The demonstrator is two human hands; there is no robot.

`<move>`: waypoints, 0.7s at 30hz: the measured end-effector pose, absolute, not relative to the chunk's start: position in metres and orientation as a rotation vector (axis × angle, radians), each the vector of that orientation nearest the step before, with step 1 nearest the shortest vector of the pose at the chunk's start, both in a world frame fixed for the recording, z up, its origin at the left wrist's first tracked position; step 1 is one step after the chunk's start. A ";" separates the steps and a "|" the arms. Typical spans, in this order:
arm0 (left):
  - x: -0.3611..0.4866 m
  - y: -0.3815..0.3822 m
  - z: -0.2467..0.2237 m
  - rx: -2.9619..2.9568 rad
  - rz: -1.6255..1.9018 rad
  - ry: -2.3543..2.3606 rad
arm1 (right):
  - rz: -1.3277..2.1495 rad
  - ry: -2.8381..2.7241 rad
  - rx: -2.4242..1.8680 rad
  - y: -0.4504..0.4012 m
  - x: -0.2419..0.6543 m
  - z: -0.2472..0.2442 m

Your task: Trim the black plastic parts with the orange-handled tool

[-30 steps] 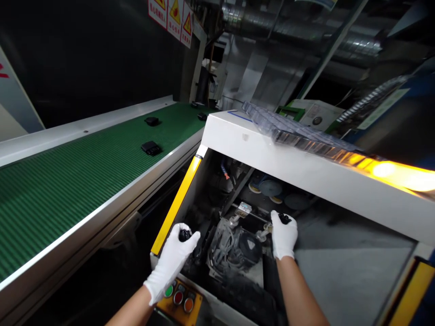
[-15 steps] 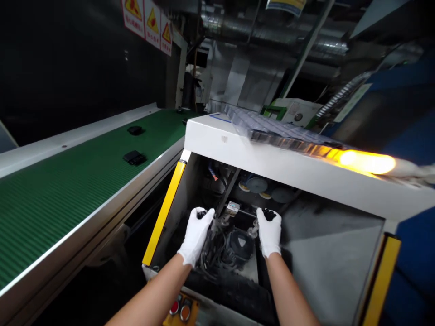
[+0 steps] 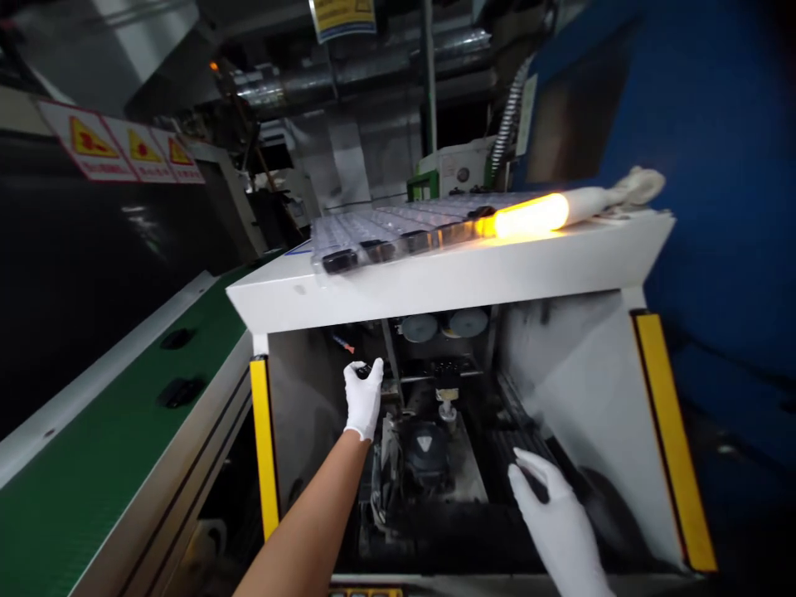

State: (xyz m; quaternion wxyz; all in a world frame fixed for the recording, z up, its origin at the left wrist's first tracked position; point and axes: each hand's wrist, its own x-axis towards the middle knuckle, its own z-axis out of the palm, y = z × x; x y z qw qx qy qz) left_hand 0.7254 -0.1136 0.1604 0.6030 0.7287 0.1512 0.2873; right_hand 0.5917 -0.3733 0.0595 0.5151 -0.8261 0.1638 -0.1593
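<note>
My left hand [image 3: 363, 398], in a white glove, pinches a small black part [image 3: 364, 372] inside the open machine cabinet [image 3: 298, 414]. Its fingers hide much of that part. Lower down at the right, my gloved right hand [image 3: 553, 506] is empty, thumb and fingers apart. Between the hands, a dark piece [image 3: 448, 373] sits on a pale mount [image 3: 446, 395] with a rod beneath it. Below the mount is a dark motor-like unit [image 3: 426, 452]. Round grey discs [image 3: 419, 328] hang at the back of the cabinet.
On the left runs a green conveyor belt [image 3: 105, 464] carrying black parts [image 3: 180, 392]. Clear plastic trays [image 3: 385, 228] with black pieces rest on the cabinet top beside a glowing lamp [image 3: 531, 215]. Yellow bars [image 3: 675, 439] flank the opening.
My right hand has let go of its black part and drawn back, down and to the right. A dark piece now sits on the mount. The view has swung right; my left hand keeps its part.
</note>
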 end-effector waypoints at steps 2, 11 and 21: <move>0.730 -0.120 0.160 1.791 0.677 0.338 | -0.367 0.378 -1.981 -0.372 0.587 0.055; 0.735 -0.136 0.161 2.140 0.804 0.379 | -0.289 0.258 -2.055 -0.354 0.579 0.053; 0.740 -0.136 0.162 2.199 0.756 0.295 | -0.296 0.218 -2.050 -0.345 0.571 0.050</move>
